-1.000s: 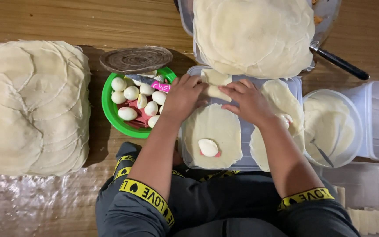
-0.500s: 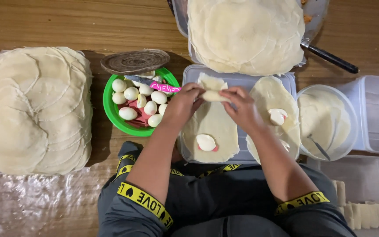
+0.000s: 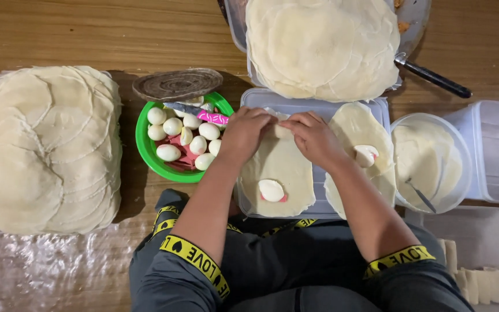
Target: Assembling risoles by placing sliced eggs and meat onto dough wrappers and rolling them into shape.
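Observation:
A thin pale wrapper sheet [image 3: 281,167] lies on a clear plastic tray [image 3: 313,103] in front of me, with a halved boiled egg [image 3: 271,190] near its close end. My left hand [image 3: 246,133] and my right hand [image 3: 313,136] meet at the sheet's far edge, fingers curled on the dough and folding it. A second wrapper [image 3: 358,130] with its own egg piece [image 3: 367,155] lies just right of my right hand.
A green bowl [image 3: 147,157] of peeled eggs with a pink-handled knife [image 3: 203,114] sits left. Big wrapper stacks lie far left [image 3: 41,147] and at the top [image 3: 321,43]. A round bowl of white paste [image 3: 428,162], clear containers [image 3: 498,150] and a black pan handle [image 3: 434,76] stand right.
Both hands have closed in together on the far edge of the middle wrapper, and the sheet's top edge is now rolled under the fingers. The view has shifted slightly.

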